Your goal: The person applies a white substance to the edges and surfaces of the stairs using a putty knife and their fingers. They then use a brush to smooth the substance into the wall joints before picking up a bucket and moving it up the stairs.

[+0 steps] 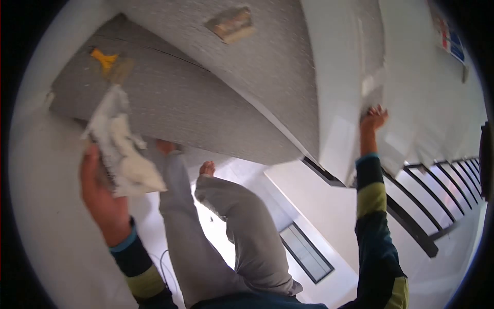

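gripping a white rag [126, 154], long axis up-left toward the grey slab [206, 92], the left hand [103, 195]; right hand [373, 119] fingers spread on the slab edge.

White rag [126, 154], speckled grey slab [216, 87] (yellow spacer [104, 59]).

The wall sign [453, 41] at upper right is too blurred to read.

1. A large grey textured slab [216, 87] with a pale straight edge carries the things.
2. A yellow plastic spacer clip [104, 59] sits on it near one corner.
3. A small tan rectangular block [231, 24], blurred, lies on it well apart from the clip.
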Available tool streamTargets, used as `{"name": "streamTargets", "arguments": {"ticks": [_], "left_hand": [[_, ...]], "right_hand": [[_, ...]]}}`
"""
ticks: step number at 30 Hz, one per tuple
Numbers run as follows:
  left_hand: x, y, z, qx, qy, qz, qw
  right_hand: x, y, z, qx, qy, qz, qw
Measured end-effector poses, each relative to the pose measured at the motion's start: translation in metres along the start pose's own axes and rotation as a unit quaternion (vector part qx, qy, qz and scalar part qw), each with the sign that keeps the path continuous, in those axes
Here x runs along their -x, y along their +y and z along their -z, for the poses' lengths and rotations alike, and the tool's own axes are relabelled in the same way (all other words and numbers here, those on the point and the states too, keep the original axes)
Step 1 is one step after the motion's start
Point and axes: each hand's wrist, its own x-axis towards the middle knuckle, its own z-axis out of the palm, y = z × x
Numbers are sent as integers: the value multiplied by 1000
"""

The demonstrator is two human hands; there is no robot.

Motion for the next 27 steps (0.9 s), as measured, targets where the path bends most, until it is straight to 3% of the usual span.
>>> {"name": "streamTargets", "arguments": {"ticks": [1,2,3,4,6,7,9,12,13,17,24,27], "left_hand": [[0,5,-4,199,21,148,969],[-1,12,-6,390,43,283,875],[-3,23,-6,452,72,355,815],[-3,28,-10,467,44,319,824],[-9,47,-9,527,-27,308,792],[-5,48,-12,510,-45,286,810],[-18,76,-23,488,-14,380,786],[-8,80,-31,488,-67,384,781],[-7,87,-32,485,-76,382,783],[-1,102,-31,503,-73,380,773],[14,99,-10,526,-42,381,759],[18,98,2,538,-23,371,756]], "right_hand": [[-1,2,2,17,-9,26,999],[-5,2,5,19,-6,10,1000],[-10,3,9,22,-4,-6,1000],[-15,5,13,24,-2,-22,999],[-9,4,8,76,50,17,996],[-8,5,9,70,36,12,997],[-9,8,11,75,34,15,997],[-15,12,16,73,53,60,994],[-20,14,21,72,46,31,996],[-6,-5,7,47,27,-39,998],[8,-18,0,43,8,-49,998],[23,-29,-5,-24,38,-70,997]]}}
